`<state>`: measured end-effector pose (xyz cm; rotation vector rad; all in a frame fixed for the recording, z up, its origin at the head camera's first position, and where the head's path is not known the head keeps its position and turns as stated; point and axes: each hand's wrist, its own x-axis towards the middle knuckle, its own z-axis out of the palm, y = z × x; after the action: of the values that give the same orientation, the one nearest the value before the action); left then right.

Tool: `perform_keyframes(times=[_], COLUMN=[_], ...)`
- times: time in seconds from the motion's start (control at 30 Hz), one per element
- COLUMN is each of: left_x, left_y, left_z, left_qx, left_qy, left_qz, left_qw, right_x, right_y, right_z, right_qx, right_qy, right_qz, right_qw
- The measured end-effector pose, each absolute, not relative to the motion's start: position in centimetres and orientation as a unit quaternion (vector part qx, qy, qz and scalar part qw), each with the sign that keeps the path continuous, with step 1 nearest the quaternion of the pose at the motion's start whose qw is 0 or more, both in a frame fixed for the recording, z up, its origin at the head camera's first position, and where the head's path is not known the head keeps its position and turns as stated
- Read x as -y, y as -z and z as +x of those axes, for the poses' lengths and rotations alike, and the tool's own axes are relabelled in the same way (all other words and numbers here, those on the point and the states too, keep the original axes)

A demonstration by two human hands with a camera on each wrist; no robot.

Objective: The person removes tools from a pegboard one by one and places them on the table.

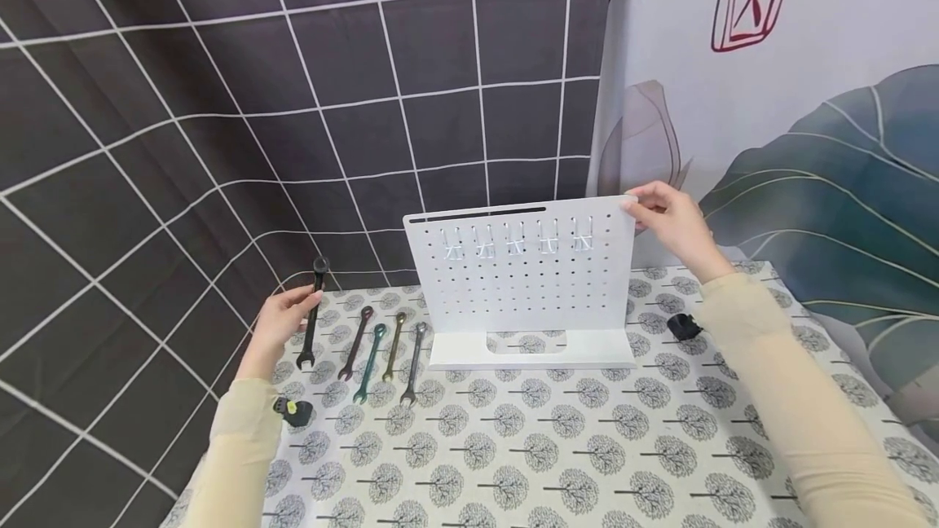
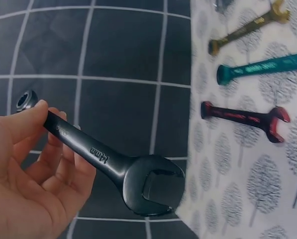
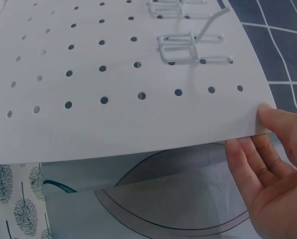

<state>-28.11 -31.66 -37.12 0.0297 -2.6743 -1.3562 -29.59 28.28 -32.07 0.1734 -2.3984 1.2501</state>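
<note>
My left hand (image 1: 282, 320) pinches a black combination wrench (image 2: 106, 162) marked 14mm near its ring end. It is held above the cloth, its open end pointing down. Right of it lie a dark red wrench (image 1: 355, 343), a teal wrench (image 1: 370, 365), a gold wrench (image 1: 394, 349) and a silver wrench (image 1: 414, 365) in a row. A white pegboard (image 1: 521, 292) stands upright on its flat base, with several wire hooks (image 1: 516, 243) along its upper part. The thumb and fingers of my right hand (image 1: 675, 226) pinch its top right corner; the hooks carry nothing.
A cloth with tree prints (image 1: 506, 463) covers the table. Behind it hangs a dark curtain with white grid lines (image 1: 367, 129), and a leaf-patterned white curtain (image 1: 660, 39) is at the right. A small black object (image 1: 684, 326) lies near my right wrist.
</note>
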Motion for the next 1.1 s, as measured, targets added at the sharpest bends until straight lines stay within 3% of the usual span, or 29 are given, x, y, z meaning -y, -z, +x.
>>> perform_keyframes(times=[0.57,1.1], left_x=[32.8,33.3], left_y=[42.4,45.6], left_z=[-28.9,-30.3], left_qx=[0.907,0.900], left_qy=[0.416,0.422], left_qz=[0.054,0.090], left_qw=[0.027,0.057], right_x=[-28.3,-28.2], right_y=[32.1,32.1], right_z=[-29.7,-29.6], right_qx=[0.864,0.863], right_qy=[-0.451,-0.449], right_qz=[0.065,0.068], right_qw=[0.212,0.221])
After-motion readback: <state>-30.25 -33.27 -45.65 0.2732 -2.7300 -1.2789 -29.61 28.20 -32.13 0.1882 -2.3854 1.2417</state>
